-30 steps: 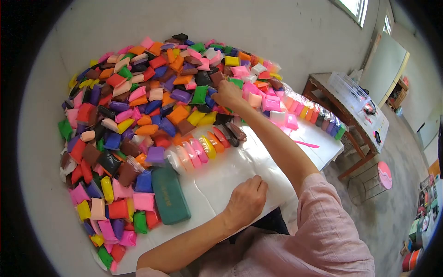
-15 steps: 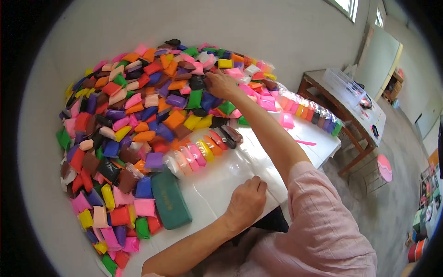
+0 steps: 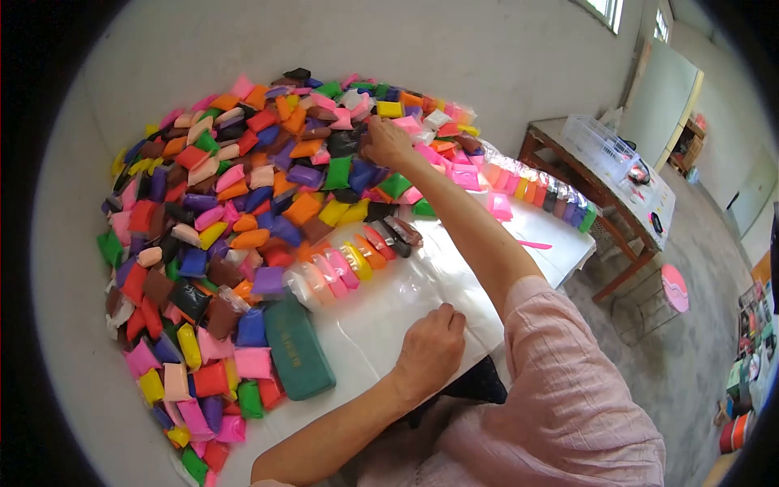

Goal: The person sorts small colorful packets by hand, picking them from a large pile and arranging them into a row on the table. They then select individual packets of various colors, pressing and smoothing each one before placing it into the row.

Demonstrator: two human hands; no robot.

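At twelve o'clock in the view, the right hand (image 3: 387,142) is bent over the heap of coloured packets (image 3: 305,208), beside a black packet (image 3: 344,144); its fingertips are hidden, so whether anything is gripped cannot be told. At five o'clock, the left hand (image 3: 432,347) is held curled at the white sheet (image 3: 381,325), its hold likewise unclear. The heap is centred toward ten o'clock; a green case (image 3: 299,349) is set at seven.

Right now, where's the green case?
In the head view, the green case lies left of centre, in the lower half, between the packets to its left and the left hand.
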